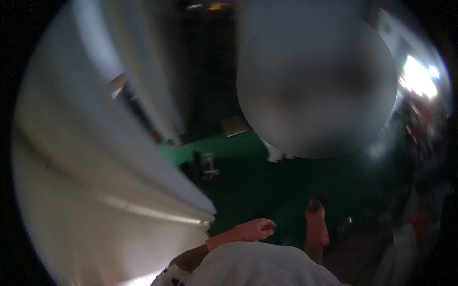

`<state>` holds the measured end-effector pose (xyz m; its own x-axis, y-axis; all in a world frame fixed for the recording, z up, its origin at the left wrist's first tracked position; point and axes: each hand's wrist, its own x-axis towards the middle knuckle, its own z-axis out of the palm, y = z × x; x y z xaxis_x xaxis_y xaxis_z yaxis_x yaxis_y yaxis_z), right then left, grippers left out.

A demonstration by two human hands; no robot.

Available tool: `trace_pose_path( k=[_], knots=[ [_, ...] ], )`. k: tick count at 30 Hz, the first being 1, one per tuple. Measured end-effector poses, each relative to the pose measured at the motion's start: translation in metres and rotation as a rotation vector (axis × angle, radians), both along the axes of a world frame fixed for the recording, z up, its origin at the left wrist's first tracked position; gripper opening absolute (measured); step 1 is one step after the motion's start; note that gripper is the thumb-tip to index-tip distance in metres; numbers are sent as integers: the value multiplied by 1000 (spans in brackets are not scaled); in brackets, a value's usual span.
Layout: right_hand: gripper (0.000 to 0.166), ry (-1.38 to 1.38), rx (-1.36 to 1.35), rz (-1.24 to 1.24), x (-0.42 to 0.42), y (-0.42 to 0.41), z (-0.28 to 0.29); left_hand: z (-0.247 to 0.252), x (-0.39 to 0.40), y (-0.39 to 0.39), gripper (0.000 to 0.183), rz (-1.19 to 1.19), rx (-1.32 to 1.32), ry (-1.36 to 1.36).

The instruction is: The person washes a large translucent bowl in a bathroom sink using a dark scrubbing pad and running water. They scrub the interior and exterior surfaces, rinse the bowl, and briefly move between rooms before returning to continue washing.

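My left hand [256, 229], in a pinkish-orange rubber glove, is in front of my torso at the bottom centre. Its fingers are curled, and I cannot tell whether anything is inside them. To the right, my right hand [315, 218] wears a matching glove and points away from me. It grips a dark object [317, 201], too blurred to name, over the dark green floor [250, 186]. My light-coloured top [261, 266] fills the bottom edge.
A large pale curved panel [89, 171] takes up the left side. A brown box-like object [234, 126] and a small white frame [208, 166] are on the floor ahead. Blurred clutter with red parts [422, 121] lies right, below a bright light [418, 77]. A blurred disc hides the upper right.
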<state>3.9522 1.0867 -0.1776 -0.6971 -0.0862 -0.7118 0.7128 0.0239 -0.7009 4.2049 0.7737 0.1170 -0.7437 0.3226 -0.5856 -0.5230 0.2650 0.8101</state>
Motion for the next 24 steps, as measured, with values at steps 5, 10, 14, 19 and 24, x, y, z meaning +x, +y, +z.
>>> trace_pose_path(
  k=[5, 10, 14, 19, 24],
  knots=[
    [33, -38, -777, -817, -113, 96, 19, -31, -124, 18, 49, 34, -31, 90],
    [29, 236, -629, -1099, -173, 220, 48, -104, -252, 34, 47, 169, -118, 205],
    [29, 349, -589, -1101, -222, 286, 70, -119, -368, 66, 47, 198, -129, 180],
    [28, 307, -624, -1388, -258, 336, 73, -163, -518, 108, 46, -193, -117, 190],
    [26, 367, -375, -1514, -320, 430, 25, -139, -698, 238, 45, -353, -154, 199]
  ],
)
